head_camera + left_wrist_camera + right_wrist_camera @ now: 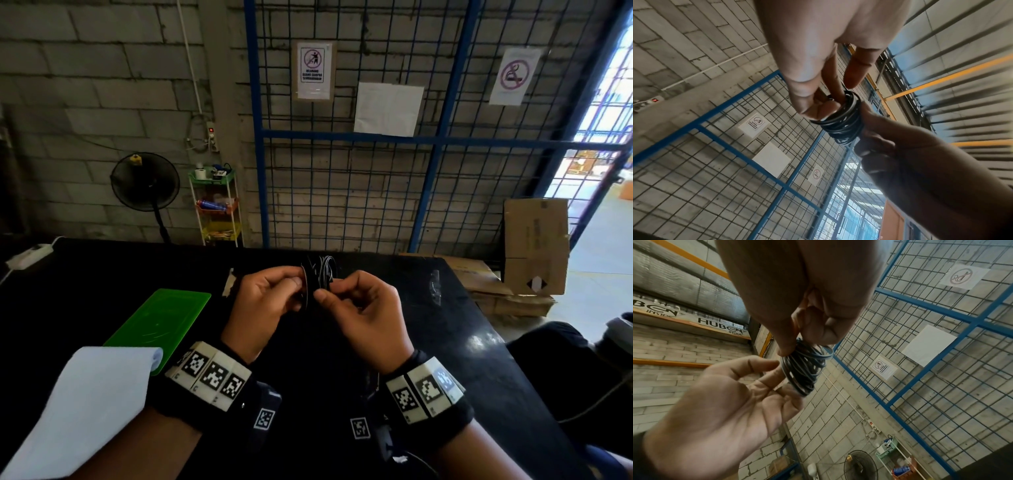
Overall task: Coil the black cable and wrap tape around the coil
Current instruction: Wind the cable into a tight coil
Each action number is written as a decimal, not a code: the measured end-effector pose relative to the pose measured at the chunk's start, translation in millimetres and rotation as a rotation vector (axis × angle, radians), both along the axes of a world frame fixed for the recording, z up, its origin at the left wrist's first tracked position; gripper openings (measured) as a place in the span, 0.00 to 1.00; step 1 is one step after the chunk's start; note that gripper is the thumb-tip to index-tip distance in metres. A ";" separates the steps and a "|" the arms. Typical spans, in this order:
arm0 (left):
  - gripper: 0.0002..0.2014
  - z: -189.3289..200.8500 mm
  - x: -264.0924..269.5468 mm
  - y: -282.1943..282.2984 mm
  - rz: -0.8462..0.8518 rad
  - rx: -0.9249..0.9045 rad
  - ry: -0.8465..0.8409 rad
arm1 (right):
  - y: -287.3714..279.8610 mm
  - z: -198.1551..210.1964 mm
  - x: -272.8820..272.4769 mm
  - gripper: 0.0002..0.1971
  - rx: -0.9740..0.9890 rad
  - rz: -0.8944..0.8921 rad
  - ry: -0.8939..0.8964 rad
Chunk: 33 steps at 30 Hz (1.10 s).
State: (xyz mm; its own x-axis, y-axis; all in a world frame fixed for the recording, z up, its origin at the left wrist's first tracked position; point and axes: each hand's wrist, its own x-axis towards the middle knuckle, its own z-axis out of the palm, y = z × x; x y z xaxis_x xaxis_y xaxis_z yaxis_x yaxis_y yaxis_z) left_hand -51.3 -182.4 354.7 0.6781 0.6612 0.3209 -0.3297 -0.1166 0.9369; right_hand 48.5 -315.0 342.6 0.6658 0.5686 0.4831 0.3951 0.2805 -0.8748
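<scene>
Black cable (318, 277), coiled in tight loops, is being held above the bench (428, 342), left hand (263, 301) and right hand (366, 315) both pinching its rim. Loops are likely springing loose if either pinch slackens; tape is not identifiable. Containers: none holding task items.
</scene>
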 end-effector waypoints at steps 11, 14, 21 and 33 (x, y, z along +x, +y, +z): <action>0.12 -1.5 0.2 0.5 0.094 0.276 0.066 | -0.1 3.1 1.5 0.09 0.038 0.030 0.020; 0.12 1.9 -1.8 -2.1 0.020 0.214 0.009 | 0.5 0.8 3.6 0.10 0.033 0.037 -0.020; 0.15 4.2 -3.4 -0.8 0.080 0.024 -0.046 | -0.5 -0.3 12.9 0.10 0.058 0.112 -0.053; 0.18 2.7 2.4 -4.5 -0.085 -0.032 -0.025 | 3.5 -4.9 17.5 0.09 0.050 -0.029 -0.154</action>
